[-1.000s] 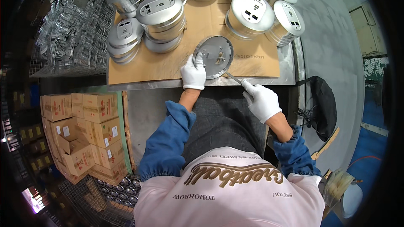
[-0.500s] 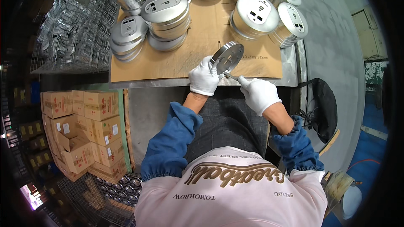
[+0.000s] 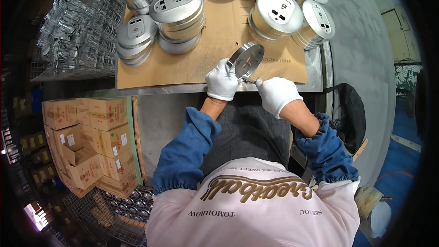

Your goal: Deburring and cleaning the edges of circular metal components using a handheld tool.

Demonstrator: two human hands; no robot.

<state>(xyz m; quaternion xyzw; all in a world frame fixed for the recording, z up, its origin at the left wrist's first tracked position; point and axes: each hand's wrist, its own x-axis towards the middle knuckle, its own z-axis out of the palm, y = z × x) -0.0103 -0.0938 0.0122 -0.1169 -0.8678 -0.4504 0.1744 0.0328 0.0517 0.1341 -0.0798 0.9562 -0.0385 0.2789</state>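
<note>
My left hand (image 3: 222, 80), in a white glove, is closed around the edge of a round, shallow metal cover (image 3: 249, 62). The cover is tilted up over the front edge of the table, its hollow side with cut-out slots partly showing. In my right hand (image 3: 277, 97), also gloved in white, is a thin, rod-like metal tool (image 3: 248, 80). Its tip reaches the cover's lower rim beside my left fingers; whether it touches cannot be made out. The handle is hidden in the glove.
Stacks of silver round covers (image 3: 177, 7) stand on a cardboard sheet (image 3: 215, 48) along the far side, left and right. A wire basket of metal parts (image 3: 75, 32) is at far left. Cardboard boxes (image 3: 107, 128) are piled at left; a black bag (image 3: 350, 114) hangs at right.
My right hand has turned and shifted slightly left and nearer to me, with the tool still at the cover's rim. The left hand and cover stay nearly in place.
</note>
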